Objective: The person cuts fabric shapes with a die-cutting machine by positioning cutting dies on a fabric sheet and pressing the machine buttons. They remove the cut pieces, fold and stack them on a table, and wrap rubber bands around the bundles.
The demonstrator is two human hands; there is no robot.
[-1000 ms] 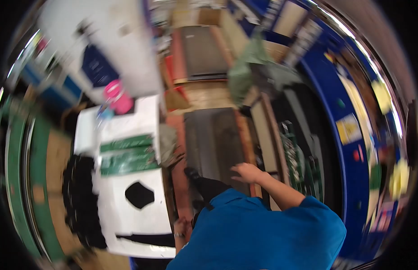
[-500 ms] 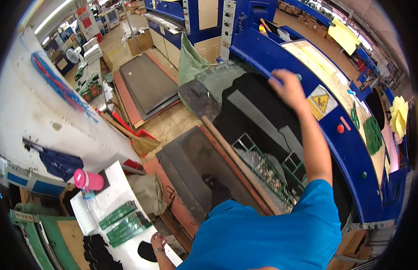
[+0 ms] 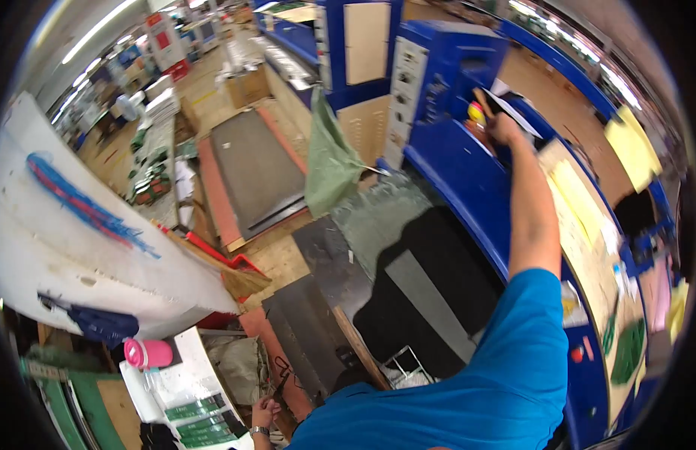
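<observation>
My right hand (image 3: 504,129) reaches into a holder on the blue machine (image 3: 459,196), beside a wooden handle (image 3: 481,97) and a yellow and red object (image 3: 476,112). Its fingertips are hidden, so any grip cannot be made out. Low in the view, my left hand (image 3: 265,414) hangs by the edge of the white table (image 3: 202,365), fingers loosely bent and nothing visible in them. Green strips (image 3: 202,421) and a pink container (image 3: 148,353) are on that table. Black material (image 3: 385,300) with a grey strip (image 3: 430,300) lies on the machine bed.
Dark boards (image 3: 258,169) lie on a low platform beyond the floor gap. Green cloth (image 3: 327,161) hangs near the control panel (image 3: 403,97). A white wall (image 3: 85,240) curves along the left. Yellow sheets (image 3: 575,196) and green pieces (image 3: 629,352) lie on the right-hand shelf.
The view has swung toward the machine. My right hand has moved from over the dark boards, across the machine's blue edge, into the holder. My left hand remains near the white table.
</observation>
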